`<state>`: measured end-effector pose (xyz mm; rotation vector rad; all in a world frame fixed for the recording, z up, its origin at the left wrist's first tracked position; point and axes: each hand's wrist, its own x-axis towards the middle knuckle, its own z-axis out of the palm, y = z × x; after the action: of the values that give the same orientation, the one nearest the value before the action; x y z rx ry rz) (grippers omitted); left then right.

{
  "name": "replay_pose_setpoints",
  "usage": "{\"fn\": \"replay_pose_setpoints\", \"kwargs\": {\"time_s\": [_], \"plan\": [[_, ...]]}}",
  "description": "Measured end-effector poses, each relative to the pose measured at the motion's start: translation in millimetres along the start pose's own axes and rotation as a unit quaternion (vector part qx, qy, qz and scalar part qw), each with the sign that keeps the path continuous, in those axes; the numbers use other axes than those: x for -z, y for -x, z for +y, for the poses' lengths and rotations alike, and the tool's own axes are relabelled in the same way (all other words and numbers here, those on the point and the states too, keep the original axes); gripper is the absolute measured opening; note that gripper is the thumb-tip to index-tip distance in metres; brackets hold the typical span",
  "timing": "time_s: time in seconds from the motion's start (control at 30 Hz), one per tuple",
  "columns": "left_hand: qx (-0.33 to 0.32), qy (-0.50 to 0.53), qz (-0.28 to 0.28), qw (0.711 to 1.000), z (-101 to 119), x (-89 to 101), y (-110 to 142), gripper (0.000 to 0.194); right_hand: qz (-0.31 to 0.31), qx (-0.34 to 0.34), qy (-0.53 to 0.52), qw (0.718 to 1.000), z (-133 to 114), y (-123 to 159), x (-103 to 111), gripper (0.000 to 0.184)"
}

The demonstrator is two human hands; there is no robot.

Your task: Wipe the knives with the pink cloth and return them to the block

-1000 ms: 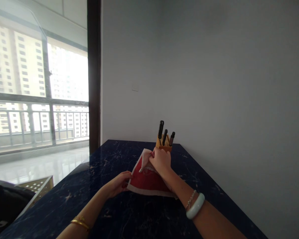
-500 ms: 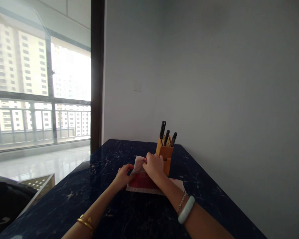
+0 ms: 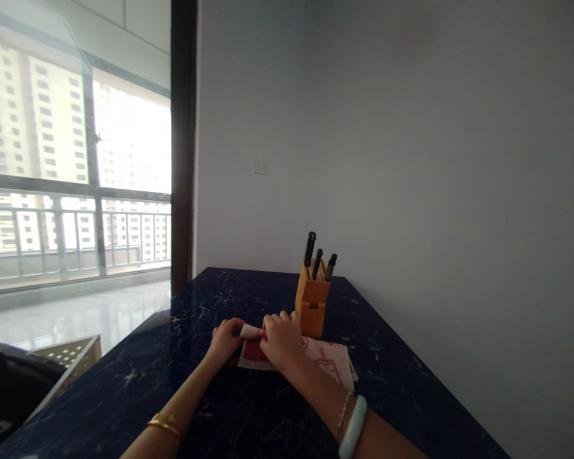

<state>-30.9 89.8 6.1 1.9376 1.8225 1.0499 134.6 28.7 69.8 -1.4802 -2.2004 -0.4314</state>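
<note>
A small towel [image 3: 330,362], pale pink with red line drawings on one face and deep red on the other, lies partly folded on the dark table. My left hand [image 3: 226,339] is closed at the left end of its fold, fingertips pinching the edge. Closed over the top of the same fold is my right hand [image 3: 283,339], which hides the middle of the towel. Just behind the right hand stands a wooden knife block [image 3: 312,306] with several black-handled knives [image 3: 317,262] in its slots.
The dark blue marbled table [image 3: 172,357] runs back to a grey wall [image 3: 411,191]. Left of it stand a chair-like frame with a perforated panel [image 3: 76,357] and a black object [image 3: 14,389]. Beyond are a window [image 3: 129,140] and a railing.
The raised part of the towel has come down into a low fold. My right hand moved down and left with it; my left hand shifted slightly left. The view turned slightly.
</note>
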Motion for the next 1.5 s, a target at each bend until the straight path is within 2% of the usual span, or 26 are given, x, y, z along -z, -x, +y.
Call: {"fn": "replay_pose_setpoints", "kwargs": {"time_s": [0.17, 0.3, 0.43, 0.53, 0.67, 0.83, 0.9, 1.0, 1.17, 1.5], "plan": [[-0.054, -0.044, -0.006, 0.998, -10.9, 6.7, 1.9, 0.028, -0.020, 0.037, -0.005, 0.999, -6.0, 15.2, -9.5, 0.007], [-0.050, -0.069, -0.008, 0.996, -21.0, 7.1, 0.0, 0.042, -0.033, 0.062, -0.012, 0.997, -8.8, 28.2, -10.6, 0.011], [-0.030, -0.084, 0.001, 0.996, -26.3, 6.0, 0.8, 0.040, -0.026, 0.064, -0.033, 0.997, -3.1, 42.2, -0.9, 0.024], [-0.016, -0.090, 0.004, 0.996, -25.3, 6.4, 3.8, 0.036, -0.038, 0.017, -0.039, 0.998, 14.1, 50.2, 8.7, 0.025], [-0.015, -0.089, 0.000, 0.996, -15.6, 9.4, 11.8, 0.034, -0.046, -0.105, -0.010, 0.993, 55.0, 58.3, 18.3, 0.020], [-0.024, -0.080, -0.014, 0.996, 3.4, 9.2, 24.1, 0.025, -0.077, -0.240, 0.048, 0.967, 108.5, 74.3, 25.8, 0.020], [-0.019, -0.078, -0.018, 0.997, 8.8, 7.4, 28.5, 0.023, -0.111, -0.274, 0.055, 0.954, 123.6, 80.6, 27.4, 0.022], [-0.014, -0.082, -0.024, 0.996, 12.0, 4.9, 35.4, 0.023, -0.166, -0.303, 0.036, 0.938, 138.7, 87.2, 28.0, 0.023], [-0.019, -0.097, -0.029, 0.995, 8.0, 3.6, 46.3, 0.021, -0.219, -0.327, -0.008, 0.919, 150.7, 92.9, 24.9, 0.026], [-0.052, -0.115, -0.051, 0.991, -3.0, -1.7, 51.9, 0.022, -0.236, -0.342, -0.080, 0.906, 158.6, 95.5, 12.1, 0.022]]}}
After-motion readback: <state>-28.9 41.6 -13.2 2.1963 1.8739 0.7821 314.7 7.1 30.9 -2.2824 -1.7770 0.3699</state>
